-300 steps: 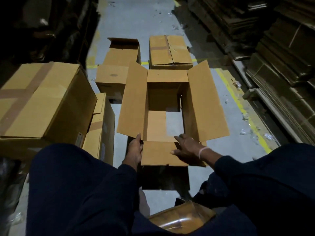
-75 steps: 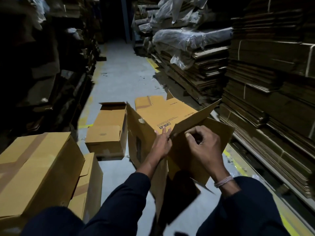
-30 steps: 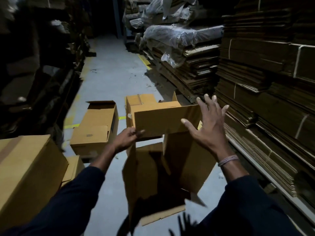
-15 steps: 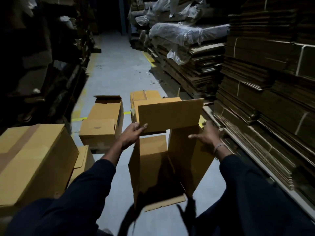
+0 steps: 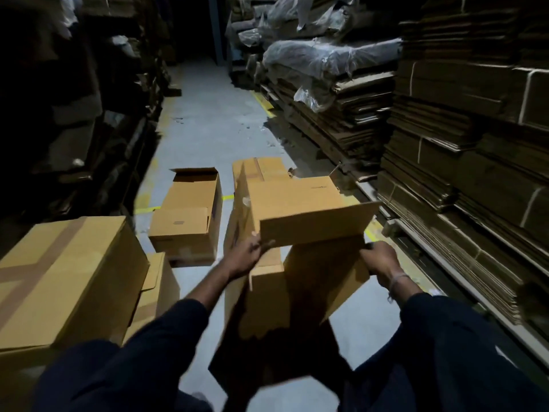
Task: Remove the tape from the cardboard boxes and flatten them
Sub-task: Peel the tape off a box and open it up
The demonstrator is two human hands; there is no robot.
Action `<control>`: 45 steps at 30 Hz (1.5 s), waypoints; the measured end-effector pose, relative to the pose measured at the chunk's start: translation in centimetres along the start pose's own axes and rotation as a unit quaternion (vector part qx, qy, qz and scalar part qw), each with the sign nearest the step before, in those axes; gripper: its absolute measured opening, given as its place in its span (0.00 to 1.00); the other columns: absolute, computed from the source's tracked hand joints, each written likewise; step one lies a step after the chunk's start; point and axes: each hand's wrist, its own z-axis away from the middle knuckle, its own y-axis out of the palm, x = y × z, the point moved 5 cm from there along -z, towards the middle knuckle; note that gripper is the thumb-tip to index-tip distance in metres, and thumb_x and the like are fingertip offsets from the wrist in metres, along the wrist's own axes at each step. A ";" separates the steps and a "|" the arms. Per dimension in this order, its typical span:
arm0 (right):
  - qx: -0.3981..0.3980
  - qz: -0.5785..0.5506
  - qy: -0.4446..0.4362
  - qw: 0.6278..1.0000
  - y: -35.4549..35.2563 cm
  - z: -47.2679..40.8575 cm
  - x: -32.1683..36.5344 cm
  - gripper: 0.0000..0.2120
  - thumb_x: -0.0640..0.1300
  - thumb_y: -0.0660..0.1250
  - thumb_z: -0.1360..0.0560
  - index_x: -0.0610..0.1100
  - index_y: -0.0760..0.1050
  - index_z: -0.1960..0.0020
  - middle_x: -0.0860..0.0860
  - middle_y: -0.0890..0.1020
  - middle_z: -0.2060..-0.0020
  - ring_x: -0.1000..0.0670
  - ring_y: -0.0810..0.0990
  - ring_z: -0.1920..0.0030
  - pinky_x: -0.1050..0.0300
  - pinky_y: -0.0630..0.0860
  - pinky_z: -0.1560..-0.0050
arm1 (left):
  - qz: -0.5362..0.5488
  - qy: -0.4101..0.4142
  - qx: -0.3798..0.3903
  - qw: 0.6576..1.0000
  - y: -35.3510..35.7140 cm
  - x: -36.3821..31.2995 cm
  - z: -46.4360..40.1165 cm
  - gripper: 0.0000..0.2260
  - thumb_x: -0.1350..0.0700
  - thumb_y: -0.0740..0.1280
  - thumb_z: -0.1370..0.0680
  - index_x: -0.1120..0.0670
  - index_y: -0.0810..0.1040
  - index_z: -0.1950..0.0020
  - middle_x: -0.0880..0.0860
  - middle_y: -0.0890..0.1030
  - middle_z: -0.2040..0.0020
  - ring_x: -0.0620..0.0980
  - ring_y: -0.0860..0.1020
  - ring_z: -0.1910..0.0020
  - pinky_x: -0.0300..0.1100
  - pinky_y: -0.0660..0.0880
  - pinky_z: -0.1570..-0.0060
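Tan cardboard is seen on the held box (image 5: 300,212); darker brown tape crosses the sealed box (image 5: 59,278); yellow lines mark the grey floor (image 5: 208,129); sleeves (image 5: 166,337) are navy.

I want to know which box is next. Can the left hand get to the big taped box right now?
Probably not yet: the left hand is gripping the held box. The big taped box sits close on that side with nothing between, so once freed it looks reachable.

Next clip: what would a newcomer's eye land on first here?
The opened cardboard box held up at centre, gripped by the left hand and right hand. Then the big taped box at lower left, and flattened cardboard stacks walling the right side.
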 end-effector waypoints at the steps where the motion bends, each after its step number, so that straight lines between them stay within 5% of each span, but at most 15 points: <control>1: 0.011 -0.023 0.009 1.000 -0.8 0.1 -1.0 0.08 0.33 0.64 0.26 0.30 0.80 0.55 0.42 0.81 0.65 0.43 0.80 0.67 0.55 0.76 0.69 | -0.015 -0.002 0.011 1.000 2.1 0.0 -0.9 0.21 0.48 0.63 0.14 0.66 0.76 0.34 0.66 0.81 0.45 0.61 0.80 0.47 0.48 0.72 0.52; 5: 0.060 -0.219 0.115 0.967 -3.9 -0.3 -5.2 0.09 0.38 0.58 0.17 0.39 0.75 0.52 0.43 0.76 0.62 0.44 0.75 0.65 0.52 0.76 0.66 | -0.056 0.013 0.065 0.996 9.8 0.3 -4.2 0.27 0.54 0.59 0.15 0.51 0.58 0.16 0.67 0.69 0.24 0.64 0.75 0.31 0.54 0.75 0.34; 8: -0.021 -0.313 0.192 0.930 -6.0 -2.7 -8.1 0.16 0.51 0.53 0.15 0.42 0.74 0.43 0.44 0.75 0.58 0.44 0.72 0.65 0.52 0.72 0.62 | -0.057 0.017 0.078 0.995 13.1 -2.1 -4.4 0.32 0.58 0.58 0.14 0.45 0.44 0.15 0.57 0.54 0.17 0.65 0.69 0.25 0.59 0.69 0.29; 12: -0.047 -0.389 0.235 0.889 -8.0 -3.5 -8.6 0.23 0.61 0.51 0.14 0.43 0.66 0.56 0.46 0.65 0.65 0.46 0.68 0.74 0.63 0.66 0.80 | -0.021 0.022 0.097 0.995 16.7 -3.2 -6.5 0.32 0.59 0.58 0.13 0.45 0.43 0.15 0.59 0.48 0.16 0.59 0.60 0.19 0.50 0.65 0.24; 14: -0.061 -0.396 0.220 0.889 -8.6 -5.0 -8.6 0.26 0.64 0.50 0.15 0.42 0.68 0.51 0.46 0.65 0.66 0.46 0.70 0.78 0.67 0.63 0.83 | -0.008 0.023 0.102 0.995 17.6 -3.3 -7.8 0.32 0.59 0.58 0.14 0.46 0.44 0.15 0.59 0.50 0.16 0.58 0.61 0.19 0.48 0.65 0.24; 18: -0.085 -0.386 0.166 0.904 -10.3 -8.3 -10.1 0.34 0.71 0.50 0.20 0.44 0.68 0.32 0.43 0.76 0.46 0.46 0.76 0.54 0.54 0.74 0.59 | 0.012 0.018 0.124 0.992 19.8 -1.4 -9.9 0.32 0.54 0.59 0.17 0.41 0.49 0.15 0.57 0.59 0.17 0.56 0.66 0.21 0.54 0.66 0.23; 22: -0.048 -0.325 0.140 0.934 -13.0 -10.7 -10.4 0.38 0.75 0.65 0.28 0.44 0.75 0.34 0.44 0.81 0.47 0.44 0.80 0.53 0.47 0.74 0.50 | -0.033 0.046 0.144 0.988 20.9 -1.5 -9.8 0.36 0.61 0.60 0.15 0.43 0.42 0.16 0.61 0.63 0.19 0.55 0.78 0.33 0.47 0.77 0.37; 25: 0.073 -0.224 0.130 0.963 -13.7 -10.2 -10.1 0.34 0.67 0.78 0.33 0.45 0.80 0.37 0.47 0.85 0.47 0.45 0.82 0.52 0.53 0.76 0.58 | -0.050 0.060 0.156 0.985 21.8 -0.3 -9.8 0.36 0.60 0.59 0.15 0.40 0.40 0.16 0.63 0.68 0.22 0.50 0.82 0.51 0.44 0.79 0.52; 27: 0.159 -0.173 0.130 0.963 -13.4 -9.7 -10.2 0.33 0.60 0.81 0.33 0.45 0.79 0.33 0.48 0.84 0.40 0.48 0.84 0.51 0.55 0.81 0.59 | -0.059 0.077 0.162 0.982 22.3 0.2 -9.3 0.37 0.59 0.60 0.15 0.37 0.41 0.17 0.59 0.66 0.20 0.51 0.81 0.39 0.46 0.80 0.41; 30: 0.228 -0.137 0.159 0.951 -11.7 -10.2 -11.9 0.39 0.49 0.79 0.26 0.49 0.62 0.21 0.51 0.73 0.29 0.49 0.81 0.41 0.58 0.83 0.55 | -0.063 0.108 0.174 0.977 23.3 0.3 -8.4 0.38 0.62 0.61 0.16 0.37 0.44 0.16 0.54 0.59 0.16 0.55 0.69 0.23 0.52 0.72 0.27; 33: 0.243 -0.054 0.154 0.956 -10.4 -11.0 -15.2 0.55 0.48 0.81 0.29 0.49 0.47 0.15 0.45 0.64 0.20 0.45 0.74 0.28 0.56 0.78 0.40 | -0.048 0.135 0.169 0.975 23.8 0.4 -7.9 0.37 0.68 0.60 0.17 0.39 0.53 0.16 0.46 0.47 0.15 0.52 0.53 0.18 0.47 0.62 0.24; 36: 0.235 0.010 0.111 0.966 -9.9 -11.5 -15.4 0.51 0.48 0.84 0.33 0.40 0.60 0.19 0.46 0.78 0.31 0.48 0.81 0.37 0.59 0.79 0.42 | -0.022 0.202 0.146 0.968 23.3 0.2 -7.3 0.36 0.75 0.60 0.21 0.43 0.64 0.19 0.47 0.51 0.15 0.46 0.43 0.17 0.43 0.44 0.19; 38: 0.219 0.023 0.110 0.969 -9.5 -11.3 -14.5 0.46 0.51 0.87 0.41 0.42 0.72 0.28 0.47 0.84 0.40 0.46 0.84 0.41 0.50 0.80 0.37 | -0.021 0.242 0.144 0.959 22.9 0.4 -7.1 0.37 0.75 0.63 0.22 0.45 0.65 0.20 0.49 0.51 0.15 0.47 0.40 0.16 0.39 0.39 0.20; 41: 0.178 -0.036 0.098 0.979 -9.1 -11.1 -12.7 0.25 0.43 0.82 0.31 0.40 0.80 0.37 0.44 0.87 0.45 0.44 0.86 0.43 0.54 0.83 0.44 | -0.054 0.272 0.150 0.949 22.6 0.9 -7.5 0.36 0.70 0.67 0.20 0.45 0.59 0.17 0.53 0.45 0.15 0.51 0.36 0.17 0.42 0.37 0.20; 45: 0.167 -0.122 0.094 0.974 -9.0 -11.0 -11.0 0.22 0.40 0.81 0.31 0.36 0.82 0.39 0.45 0.87 0.46 0.49 0.87 0.44 0.61 0.81 0.41 | -0.125 0.265 0.207 0.933 22.9 0.5 -7.3 0.41 0.66 0.66 0.17 0.42 0.45 0.16 0.52 0.35 0.16 0.52 0.29 0.19 0.53 0.37 0.20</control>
